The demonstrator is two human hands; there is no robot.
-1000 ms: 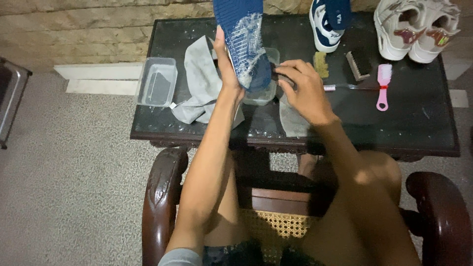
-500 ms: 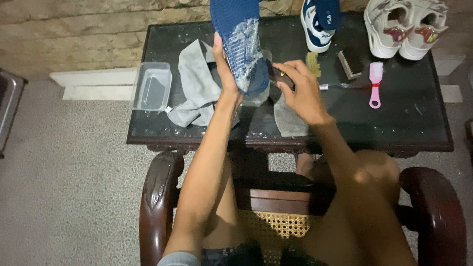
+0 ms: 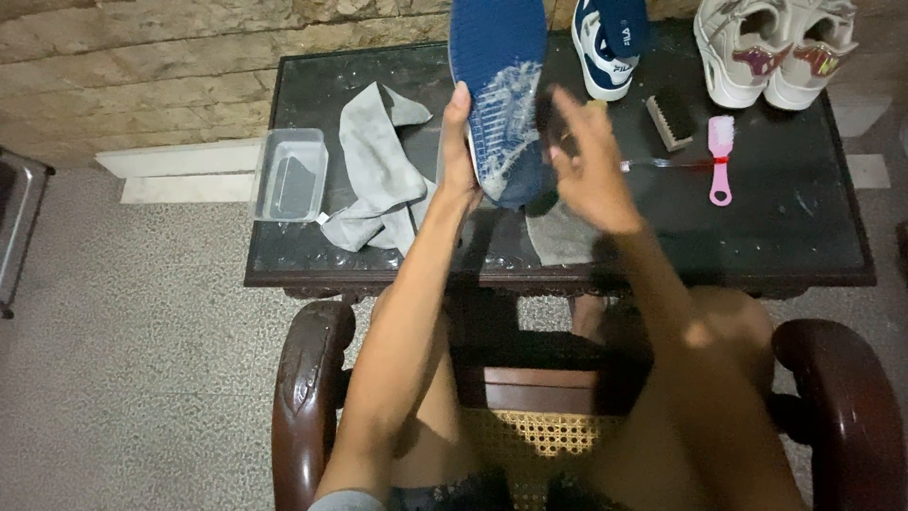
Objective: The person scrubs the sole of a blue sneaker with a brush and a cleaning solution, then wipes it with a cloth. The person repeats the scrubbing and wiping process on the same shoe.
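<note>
Left hand [image 3: 461, 151] holds a dark blue foam insole [image 3: 501, 95] upright above the black glass-topped desk [image 3: 804, 227]. Left fingers are closed on its left edge, thumb lying up the front face, palm behind. White soapy foam covers the insole's lower half; heel end points down, just above a grey rag [image 3: 567, 237] on the desk.

Right hand [image 3: 586, 161] is at the insole's right edge, fingers curled around something dark that touches the foam. It's motion-blurred, so can't tell what it is or how tight the grip is.

Around: crumpled grey cloth [image 3: 378, 180] left of the insole, clear plastic tub [image 3: 290, 175] at the desk's left edge. Navy and white sneaker [image 3: 610, 47] behind the insole, small wooden brush [image 3: 668, 123] and pink-handled brush [image 3: 721, 161] right of the hand, pair of white sneakers [image 3: 776, 47] far right.

Versus half a second ago: the right hand has gone from the lower right edge up onto the foamed face; the insole stays where it was, same left-hand grip. Desk items unmoved.
</note>
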